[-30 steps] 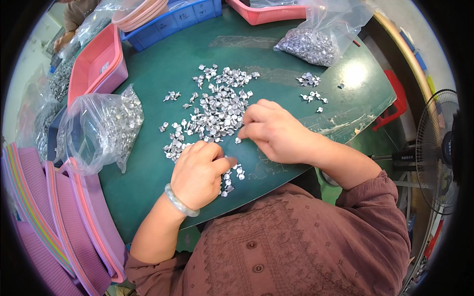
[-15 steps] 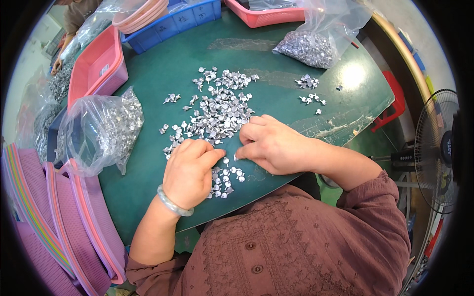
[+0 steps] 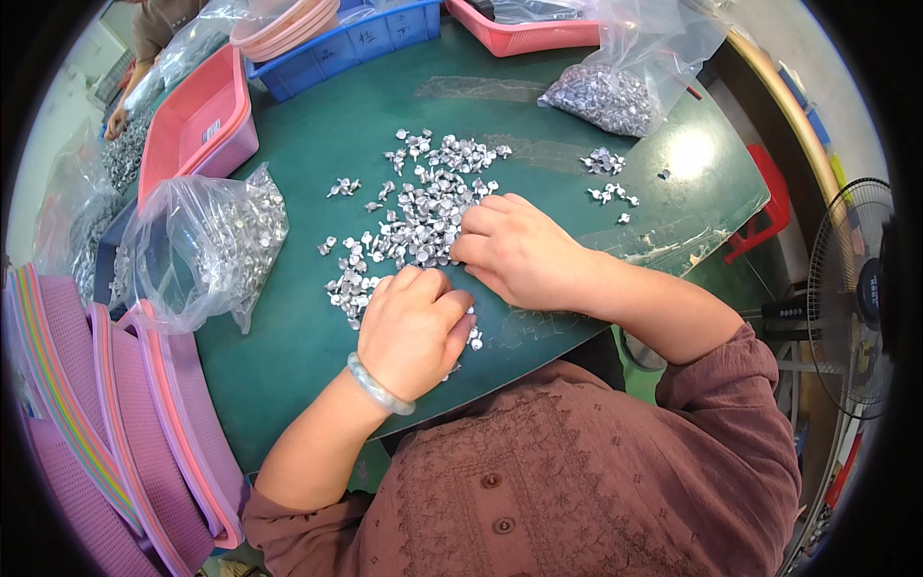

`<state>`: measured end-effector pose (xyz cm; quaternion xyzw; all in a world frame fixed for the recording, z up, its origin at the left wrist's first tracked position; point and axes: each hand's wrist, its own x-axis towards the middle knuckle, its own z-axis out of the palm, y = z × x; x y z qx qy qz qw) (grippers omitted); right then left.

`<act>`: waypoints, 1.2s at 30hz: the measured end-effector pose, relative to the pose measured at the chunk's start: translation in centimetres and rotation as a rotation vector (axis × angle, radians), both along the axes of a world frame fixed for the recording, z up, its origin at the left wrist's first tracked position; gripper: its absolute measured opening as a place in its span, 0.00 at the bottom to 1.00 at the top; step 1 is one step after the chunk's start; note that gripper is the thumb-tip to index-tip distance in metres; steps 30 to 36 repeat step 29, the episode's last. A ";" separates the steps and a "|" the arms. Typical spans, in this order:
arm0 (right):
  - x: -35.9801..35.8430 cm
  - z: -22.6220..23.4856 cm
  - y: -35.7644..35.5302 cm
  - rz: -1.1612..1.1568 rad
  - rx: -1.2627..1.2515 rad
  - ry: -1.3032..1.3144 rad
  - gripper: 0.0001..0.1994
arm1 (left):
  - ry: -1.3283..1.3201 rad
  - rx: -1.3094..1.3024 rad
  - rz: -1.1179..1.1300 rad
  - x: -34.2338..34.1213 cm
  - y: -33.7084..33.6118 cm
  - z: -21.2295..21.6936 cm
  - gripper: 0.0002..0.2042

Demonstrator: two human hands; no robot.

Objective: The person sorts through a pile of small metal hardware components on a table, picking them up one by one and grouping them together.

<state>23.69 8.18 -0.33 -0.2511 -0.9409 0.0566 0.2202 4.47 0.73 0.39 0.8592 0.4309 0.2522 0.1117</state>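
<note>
A heap of small silver metal pieces, each with a round flat head and a short tail, lies mid-table. My right hand is at the heap's near right edge, its fingers bent and drawn together at the pieces; the fingertips are hidden. Closer to me, my left hand, with a pale bangle at the wrist, is curled with the thumb toward the fingers. What either hand grips cannot be made out. The left hand partly covers a small near group of the same pieces.
Two small clusters of pieces lie to the right on the green table. Clear bags of pieces stand at left and far right. Pink baskets, a blue crate, purple baskets and a fan surround it.
My right hand has moved away from me to the heap's edge. My left hand has shifted right, over the small near group. The hands have parted from their close position at that group.
</note>
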 end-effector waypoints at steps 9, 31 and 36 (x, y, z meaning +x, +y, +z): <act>0.0 0.5 -0.2 0.030 -0.119 0.028 0.07 | -0.053 -0.039 0.069 -0.3 0.2 -0.7 0.02; 1.1 0.4 -0.4 0.000 -0.207 -0.017 0.06 | 0.042 -0.042 0.069 -1.7 0.4 0.4 0.08; 1.1 0.4 -0.4 0.000 -0.207 -0.017 0.06 | 0.042 -0.042 0.069 -1.7 0.4 0.4 0.08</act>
